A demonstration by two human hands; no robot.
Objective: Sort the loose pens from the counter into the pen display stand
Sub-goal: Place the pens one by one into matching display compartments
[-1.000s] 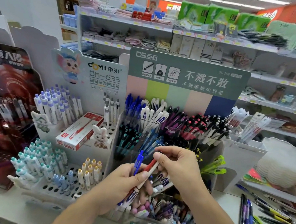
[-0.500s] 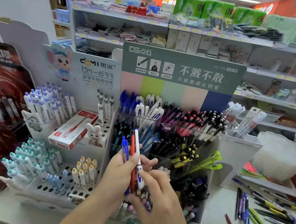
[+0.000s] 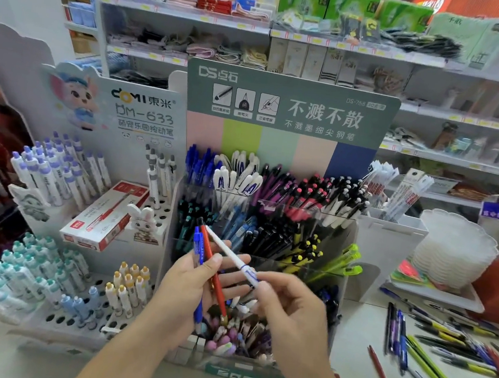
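My left hand [image 3: 193, 287] holds a red pen [image 3: 214, 273] and a blue pen [image 3: 198, 249] upright in front of the tiered pen display stand [image 3: 280, 121]. My right hand [image 3: 288, 310] pinches the lower end of a white pen [image 3: 230, 253], which slants up and left across the other two. The stand's clear compartments hold blue, white, black, red and yellow-tipped pens in groups. Several loose pens [image 3: 441, 347] lie on the white counter [image 3: 359, 332] at the right.
A white DOMI pen stand [image 3: 92, 203] with a red-and-white box [image 3: 106, 217] stands on the left. A white holder [image 3: 388, 237] and a stack of white dishes [image 3: 454, 250] sit to the right. Store shelves [image 3: 319, 39] fill the background.
My right hand has pulled the white pen out of the bundle, tilting it to the right, away from the red and blue pens. My left hand stays in place.
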